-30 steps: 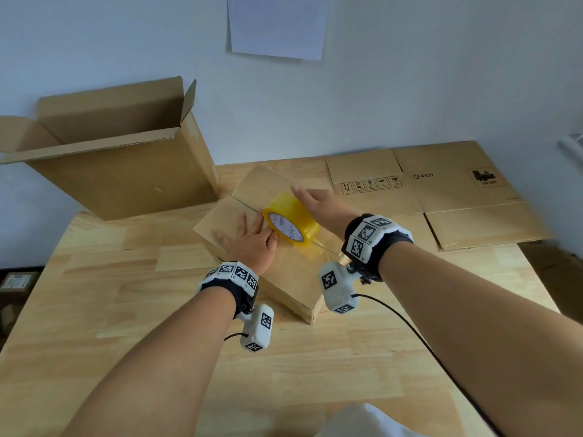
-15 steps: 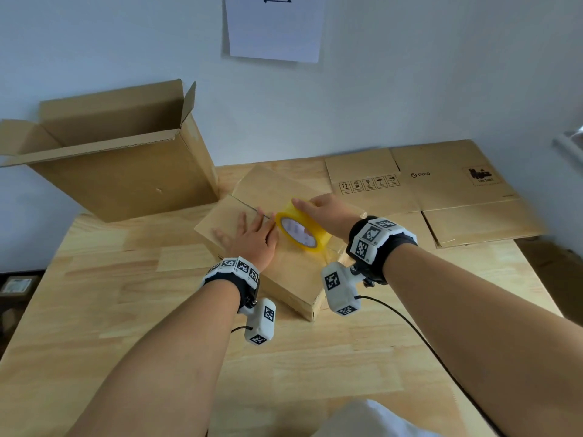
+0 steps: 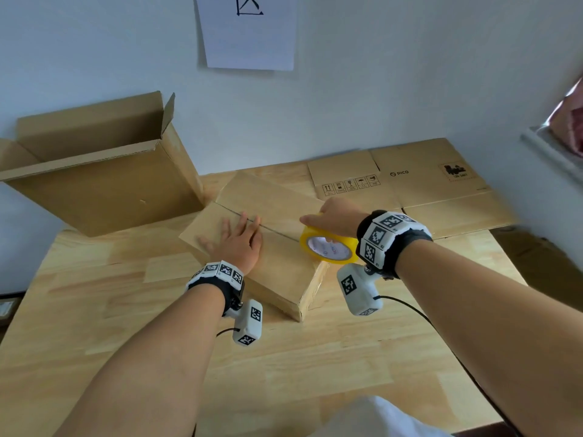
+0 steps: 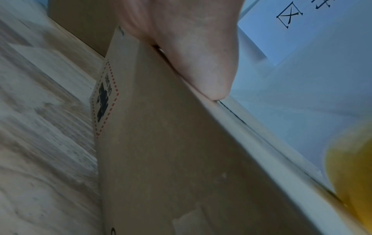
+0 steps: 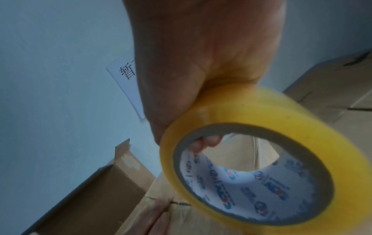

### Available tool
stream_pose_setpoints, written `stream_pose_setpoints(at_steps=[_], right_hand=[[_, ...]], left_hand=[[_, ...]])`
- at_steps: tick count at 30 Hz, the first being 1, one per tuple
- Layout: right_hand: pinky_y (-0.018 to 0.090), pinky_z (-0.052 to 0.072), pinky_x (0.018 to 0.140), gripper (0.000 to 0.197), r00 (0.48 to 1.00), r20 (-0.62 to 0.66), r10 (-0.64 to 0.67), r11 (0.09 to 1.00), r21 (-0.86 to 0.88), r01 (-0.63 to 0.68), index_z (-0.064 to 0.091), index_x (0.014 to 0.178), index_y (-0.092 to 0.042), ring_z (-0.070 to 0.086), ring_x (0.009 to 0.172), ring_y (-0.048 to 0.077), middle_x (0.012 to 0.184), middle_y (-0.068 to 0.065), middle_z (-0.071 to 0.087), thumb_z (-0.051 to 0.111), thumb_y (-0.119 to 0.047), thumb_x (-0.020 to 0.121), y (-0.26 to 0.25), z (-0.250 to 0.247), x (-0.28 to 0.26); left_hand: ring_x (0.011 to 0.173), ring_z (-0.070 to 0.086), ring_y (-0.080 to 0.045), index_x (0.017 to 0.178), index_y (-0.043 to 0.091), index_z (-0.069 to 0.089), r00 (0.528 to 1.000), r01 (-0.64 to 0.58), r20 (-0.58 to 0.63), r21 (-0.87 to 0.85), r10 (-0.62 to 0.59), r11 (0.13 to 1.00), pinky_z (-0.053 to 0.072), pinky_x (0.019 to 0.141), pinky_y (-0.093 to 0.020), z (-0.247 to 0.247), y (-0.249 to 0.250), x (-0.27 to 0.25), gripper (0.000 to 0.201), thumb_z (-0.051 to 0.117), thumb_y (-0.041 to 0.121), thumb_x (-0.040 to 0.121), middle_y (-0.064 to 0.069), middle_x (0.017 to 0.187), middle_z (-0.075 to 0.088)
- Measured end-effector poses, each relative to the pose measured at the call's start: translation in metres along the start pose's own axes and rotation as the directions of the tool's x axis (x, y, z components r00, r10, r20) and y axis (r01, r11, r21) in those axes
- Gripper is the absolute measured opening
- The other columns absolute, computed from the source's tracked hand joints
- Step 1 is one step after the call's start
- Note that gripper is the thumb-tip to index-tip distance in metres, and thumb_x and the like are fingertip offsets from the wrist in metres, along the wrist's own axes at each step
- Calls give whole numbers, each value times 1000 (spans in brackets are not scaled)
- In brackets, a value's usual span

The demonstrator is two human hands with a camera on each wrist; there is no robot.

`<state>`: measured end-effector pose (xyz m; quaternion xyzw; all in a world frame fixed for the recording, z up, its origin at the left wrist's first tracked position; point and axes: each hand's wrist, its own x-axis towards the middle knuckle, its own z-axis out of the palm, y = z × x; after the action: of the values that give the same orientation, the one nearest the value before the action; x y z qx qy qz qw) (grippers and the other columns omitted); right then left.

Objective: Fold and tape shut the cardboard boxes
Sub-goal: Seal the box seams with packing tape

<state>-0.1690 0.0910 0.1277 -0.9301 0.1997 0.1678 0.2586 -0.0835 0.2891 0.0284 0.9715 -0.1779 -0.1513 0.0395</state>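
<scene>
The closed cardboard box [image 3: 268,247] is laid on the table [image 3: 94,310], pressed flat by the left hand [image 3: 241,244] with straight fingers beside the centre seam. The yellow tape roll [image 3: 328,249] is held at the box's right edge in the grip of the right hand [image 3: 334,216], fingers curled through its core. Bare table is available in front; an open box [image 3: 104,184] stands rear left, and flattened cartons [image 3: 426,190] lie rear right.
</scene>
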Motion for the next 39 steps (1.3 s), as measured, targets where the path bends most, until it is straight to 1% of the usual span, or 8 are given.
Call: stream_pose_setpoints(at_steps=[10, 14, 16, 18, 22, 26, 32, 39], right_hand=[[23, 36, 54, 49, 995, 59, 81, 993, -94, -76, 46, 65, -8, 45, 58, 14, 67, 2, 50, 44, -46, 95, 7, 6, -6], [28, 40, 70, 48, 988, 59, 141, 981, -145, -132, 55, 111, -3, 54, 84, 21, 88, 6, 56, 48, -47, 92, 24, 10, -8], [31, 43, 77, 68, 981, 50, 190, 979, -85, -185, 37, 138, -7, 57, 101, 27, 113, 12, 58, 54, -50, 88, 43, 16, -7], [36, 45, 86, 91, 979, 61, 195, 981, -36, -193, 9, 151, -14, 55, 114, 30, 130, 16, 53, 58, -54, 85, 58, 24, -6], [35, 47, 84, 100, 987, 126, 97, 995, -7, -97, -9, 151, -20, 59, 102, 29, 112, 15, 61, 61, -49, 85, 62, 32, -3], [34, 42, 95, 79, 984, 174, 32, 998, -57, -22, 10, 151, -16, 49, 123, 30, 140, 13, 47, 57, -38, 92, 53, 22, -6], [25, 40, 77, 47, 999, -14, -34, 999, 6, 34, 44, 134, -18, 56, 105, 23, 119, 10, 59, 59, -29, 91, 53, 15, -7], [25, 39, 79, 46, 999, 19, -38, 998, 47, 37, 42, 134, -18, 55, 108, 23, 126, 8, 55, 58, -27, 92, 59, 30, -11]], left_hand=[[147, -10, -18, 144, 55, 4, 1000, 7, -7, 3, -7, 1000, -8, 102, -74, 0, 0, -2, 46, 4, 53, 98, 24, 157, -6], [147, -10, -17, 144, 56, 7, 1000, 5, -29, -9, -6, 1000, -10, 103, -73, 0, 1, -2, 45, 6, 52, 99, 24, 156, -4], [147, -10, -17, 144, 56, 9, 999, 1, -39, -25, -2, 1000, -12, 102, -72, 1, 0, -3, 45, 8, 50, 99, 24, 157, -3], [147, -10, -17, 144, 56, 8, 999, -3, -41, -28, 2, 1000, -13, 103, -72, 1, -2, -4, 45, 9, 48, 99, 24, 157, -3], [147, -10, -16, 144, 56, 7, 999, -3, -39, -24, 2, 1000, -12, 103, -72, 2, -2, -4, 45, 9, 48, 99, 24, 157, -3], [147, -9, -17, 144, 55, 9, 998, -2, -57, -23, 1, 1000, -12, 102, -72, 3, 0, -4, 45, 10, 48, 99, 24, 157, -3], [147, -9, -17, 144, 54, 8, 998, -3, -64, -7, 2, 1000, -11, 103, -73, 3, 2, -4, 46, 9, 49, 99, 24, 157, -4], [147, -10, -17, 144, 54, 9, 998, -12, -65, -24, 10, 1000, -11, 103, -73, 4, -1, -4, 46, 8, 48, 99, 24, 157, -3]])
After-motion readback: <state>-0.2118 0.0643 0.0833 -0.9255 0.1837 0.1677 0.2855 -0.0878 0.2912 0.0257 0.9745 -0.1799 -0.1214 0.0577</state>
